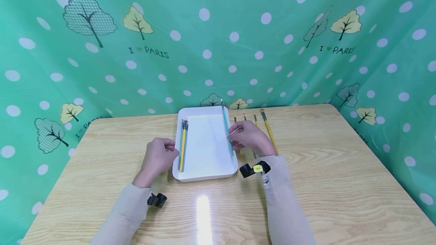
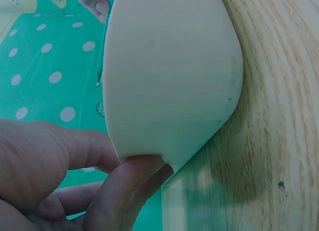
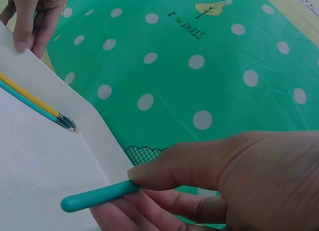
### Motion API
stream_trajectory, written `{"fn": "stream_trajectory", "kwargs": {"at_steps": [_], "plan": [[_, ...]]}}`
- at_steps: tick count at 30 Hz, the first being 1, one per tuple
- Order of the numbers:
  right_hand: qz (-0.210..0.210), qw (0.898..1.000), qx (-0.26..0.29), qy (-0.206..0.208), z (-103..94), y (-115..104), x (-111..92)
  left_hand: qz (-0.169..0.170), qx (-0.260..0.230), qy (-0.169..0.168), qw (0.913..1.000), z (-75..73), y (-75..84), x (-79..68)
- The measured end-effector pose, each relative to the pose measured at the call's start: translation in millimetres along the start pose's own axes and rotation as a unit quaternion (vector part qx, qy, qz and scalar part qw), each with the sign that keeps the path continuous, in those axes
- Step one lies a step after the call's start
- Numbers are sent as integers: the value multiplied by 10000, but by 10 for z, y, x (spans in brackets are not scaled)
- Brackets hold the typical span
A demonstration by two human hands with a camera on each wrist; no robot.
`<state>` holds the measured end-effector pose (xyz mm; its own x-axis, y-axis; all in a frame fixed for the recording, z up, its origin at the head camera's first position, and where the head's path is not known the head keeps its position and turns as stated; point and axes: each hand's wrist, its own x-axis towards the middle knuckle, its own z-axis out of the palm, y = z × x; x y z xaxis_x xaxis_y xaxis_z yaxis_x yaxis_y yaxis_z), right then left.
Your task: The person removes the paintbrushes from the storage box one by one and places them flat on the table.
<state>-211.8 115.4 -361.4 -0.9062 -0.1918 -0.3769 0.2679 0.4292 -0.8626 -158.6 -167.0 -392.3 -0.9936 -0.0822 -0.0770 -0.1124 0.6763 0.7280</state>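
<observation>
A teal paintbrush (image 1: pixel 226 124) is pinched between the thumb and fingers of my right hand (image 1: pixel 248 136), over the right side of a white tray (image 1: pixel 207 175). Its rounded handle end (image 3: pixel 97 196) shows close up in the right wrist view. My left hand (image 1: pixel 160 155) grips the tray's left rim, thumb and fingers on either side of the wall (image 2: pixel 169 76). Inside the tray, along the left side, a yellow-handled paintbrush (image 1: pixel 183 146) lies with teal-handled ones beside it.
Several more paintbrushes lie on the wooden table (image 1: pixel 340 184) right of the tray, partly behind my right hand; the outermost is a larger yellow brush (image 1: pixel 269 131). A green dotted curtain (image 1: pixel 218 63) hangs behind the table's far edge.
</observation>
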Motion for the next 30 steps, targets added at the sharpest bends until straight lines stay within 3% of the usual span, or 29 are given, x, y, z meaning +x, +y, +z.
{"fn": "stream_trajectory", "kwargs": {"at_steps": [14, 30], "plan": [[-23, 9999, 101, -83, -236, 104, -39, -10, -3, -10, 10000, -1, -2, -1], [318, 9991, 41, 278, -470, 200, -71, 0, -52, -11, 10000, 5, 4, -3]]}}
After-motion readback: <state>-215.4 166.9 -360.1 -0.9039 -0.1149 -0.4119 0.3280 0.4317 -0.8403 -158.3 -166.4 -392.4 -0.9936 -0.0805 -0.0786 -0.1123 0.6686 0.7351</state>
